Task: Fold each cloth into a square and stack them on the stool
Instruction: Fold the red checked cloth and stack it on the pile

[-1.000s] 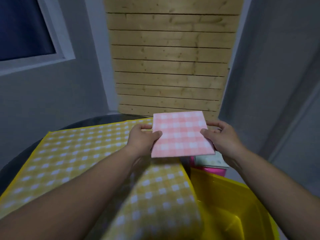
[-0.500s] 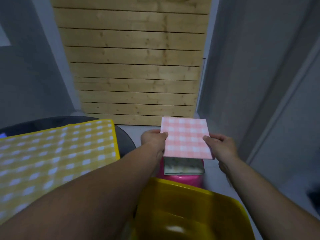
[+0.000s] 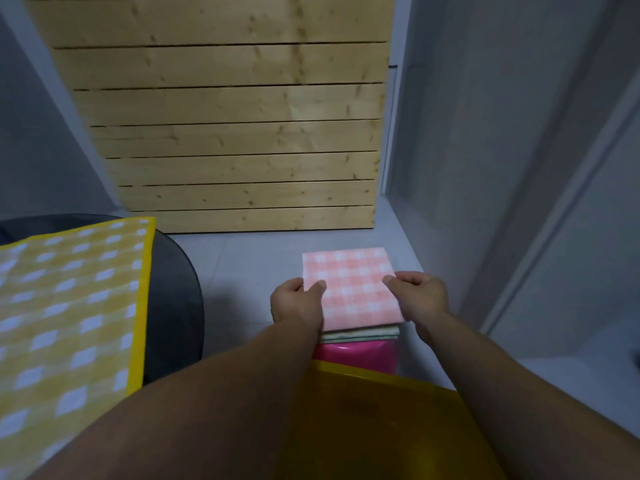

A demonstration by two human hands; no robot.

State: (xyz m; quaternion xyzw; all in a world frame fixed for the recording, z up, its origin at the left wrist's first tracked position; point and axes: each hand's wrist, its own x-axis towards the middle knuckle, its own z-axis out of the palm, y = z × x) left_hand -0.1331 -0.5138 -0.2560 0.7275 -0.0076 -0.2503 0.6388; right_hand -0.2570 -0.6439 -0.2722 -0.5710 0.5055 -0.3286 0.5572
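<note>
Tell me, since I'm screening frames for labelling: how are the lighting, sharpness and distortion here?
Head view: dim, bluish, even light, no hard glare, a faint sheen on the pink stool. Head view: the pink checked cloth, pinched by the left hand and right hand, is fairly sharp; the near yellow tub is dark and soft. Head view: wide-angle skews the wooden planks.

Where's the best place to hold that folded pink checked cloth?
Probably by its two side edges, one hand from each side, thumb on top, as the left hand and right hand do. The pink checked cloth is a thin flat square; side grips keep folds together.
</note>
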